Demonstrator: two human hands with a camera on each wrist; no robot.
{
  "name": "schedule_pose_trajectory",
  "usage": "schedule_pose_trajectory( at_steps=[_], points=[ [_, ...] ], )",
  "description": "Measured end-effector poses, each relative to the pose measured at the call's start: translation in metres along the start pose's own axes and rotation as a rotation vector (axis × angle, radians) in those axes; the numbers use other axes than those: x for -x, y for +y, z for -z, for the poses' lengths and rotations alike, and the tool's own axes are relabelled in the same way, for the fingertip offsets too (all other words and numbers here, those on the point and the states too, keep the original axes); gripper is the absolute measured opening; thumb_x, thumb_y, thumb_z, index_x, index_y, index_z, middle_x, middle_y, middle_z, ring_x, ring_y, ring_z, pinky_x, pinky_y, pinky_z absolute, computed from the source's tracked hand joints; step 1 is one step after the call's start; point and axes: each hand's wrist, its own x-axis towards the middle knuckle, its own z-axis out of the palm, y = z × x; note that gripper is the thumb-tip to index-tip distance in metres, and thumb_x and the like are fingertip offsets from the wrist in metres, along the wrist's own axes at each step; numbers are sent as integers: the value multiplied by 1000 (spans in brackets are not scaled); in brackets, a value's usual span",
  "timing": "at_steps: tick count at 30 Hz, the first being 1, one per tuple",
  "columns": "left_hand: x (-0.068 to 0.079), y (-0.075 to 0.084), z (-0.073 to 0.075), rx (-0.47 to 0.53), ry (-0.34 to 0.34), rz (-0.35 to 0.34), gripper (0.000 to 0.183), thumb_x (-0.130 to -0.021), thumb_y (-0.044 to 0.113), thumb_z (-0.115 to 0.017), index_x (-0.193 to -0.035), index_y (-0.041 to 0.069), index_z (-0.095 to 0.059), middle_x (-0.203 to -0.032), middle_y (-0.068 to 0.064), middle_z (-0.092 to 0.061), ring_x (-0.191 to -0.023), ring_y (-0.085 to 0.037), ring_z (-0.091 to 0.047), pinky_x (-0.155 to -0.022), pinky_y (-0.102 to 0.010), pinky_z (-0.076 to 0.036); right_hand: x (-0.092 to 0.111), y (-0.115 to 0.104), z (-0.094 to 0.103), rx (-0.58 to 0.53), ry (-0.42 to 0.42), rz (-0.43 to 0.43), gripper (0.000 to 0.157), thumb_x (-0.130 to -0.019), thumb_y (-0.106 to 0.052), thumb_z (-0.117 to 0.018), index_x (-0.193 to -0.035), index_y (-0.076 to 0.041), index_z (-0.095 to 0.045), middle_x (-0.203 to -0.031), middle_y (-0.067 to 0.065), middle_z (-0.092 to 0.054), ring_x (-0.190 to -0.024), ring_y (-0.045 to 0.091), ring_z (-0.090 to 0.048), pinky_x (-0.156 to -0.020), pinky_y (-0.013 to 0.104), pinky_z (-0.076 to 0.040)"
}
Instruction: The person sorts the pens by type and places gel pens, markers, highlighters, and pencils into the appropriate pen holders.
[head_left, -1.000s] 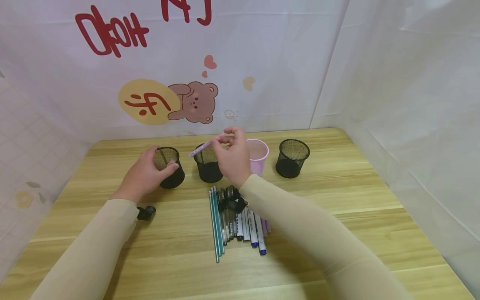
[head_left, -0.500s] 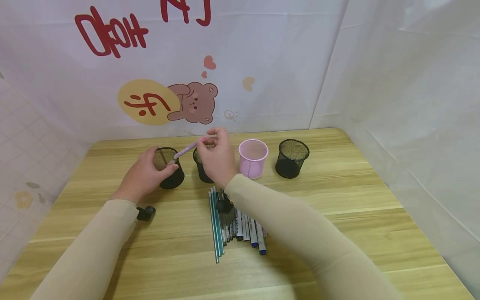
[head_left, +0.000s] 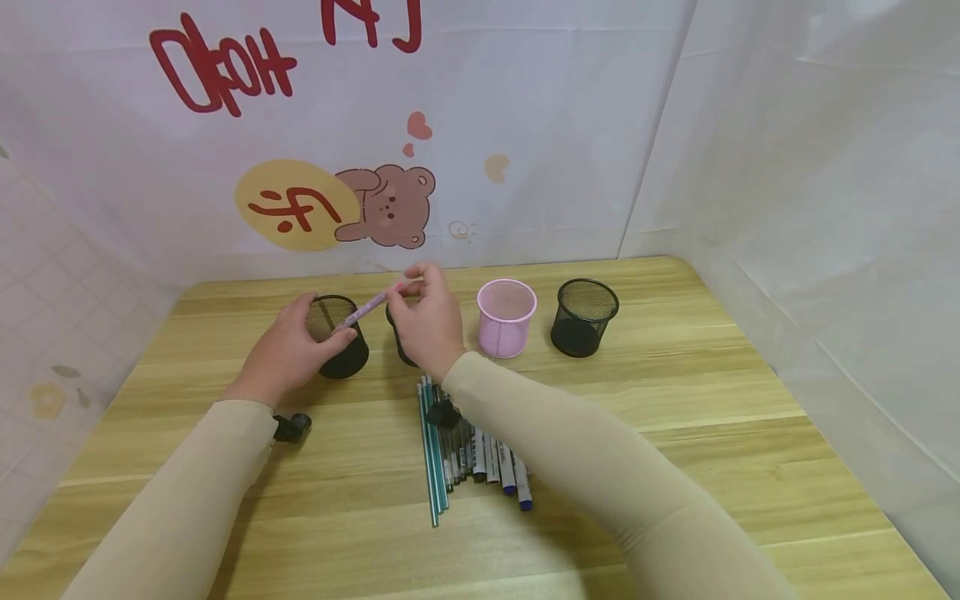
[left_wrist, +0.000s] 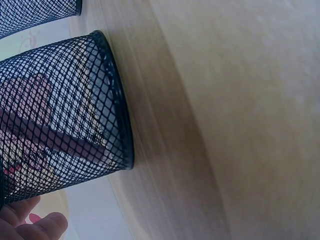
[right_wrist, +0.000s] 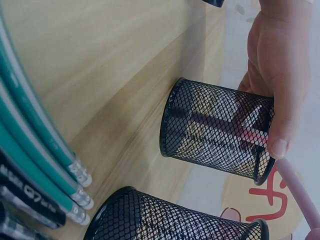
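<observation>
My left hand grips the leftmost black mesh pen cup around its rim, with the thumb on the near side. The cup stands upright on the table. My right hand pinches a light purple pen by its pink end. The pen slants down to the left, and its lower end is inside that cup, beside the left thumb. Through the mesh in the left wrist view, a pen shows inside the cup. A second black mesh cup is partly hidden behind my right hand.
A pink mesh cup and another black mesh cup stand to the right. In front lie green pencils, black pens and white markers, partly under my right forearm. A white printed curtain hangs behind the table.
My right hand has moved left and slightly down from above the second cup, bringing the purple pen's lower end into the leftmost cup. My left hand has stayed on that cup.
</observation>
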Motion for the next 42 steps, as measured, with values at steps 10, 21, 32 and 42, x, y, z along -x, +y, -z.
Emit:
schedule_pose_trajectory(
  at_steps=[10,21,32,42],
  points=[
    [0,0,0,3,3,-5,114,-93,77,-57,-167,1,-15,-168,-30,-27,-150,-56,-34,-116,-75,-34,0,0,0,32,-23,17,26,-102,-14,-70,-123,-8,-56,-108,10,-78,-61,2,-57,-53,17,-45],
    [0,1,0,-2,3,-4,114,-93,78,-57,-167,1,-16,-168,-30,-27,-149,-56,-36,-115,-76,-35,4,0,0,59,-62,27,25,-103,-16,-70,-123,-6,-60,-109,6,-77,-62,5,-53,-54,18,-43],
    [1,2,1,-2,11,-8,114,-93,78,-56,-167,0,-16,-168,-31,-28,-149,-57,-35,-115,-76,-34,6,0,-1,117,-81,43,24,-102,-18,-70,-123,-8,-64,-109,6,-77,-77,9,-58,-65,17,-46],
    [1,1,0,2,16,-13,114,-93,78,-56,-167,0,-17,-167,-32,-29,-149,-57,-36,-115,-76,-35,7,2,-3,111,-103,27,19,-103,-18,-70,-119,-11,-65,-109,3,-75,-80,8,-58,-68,18,-47]
  ],
)
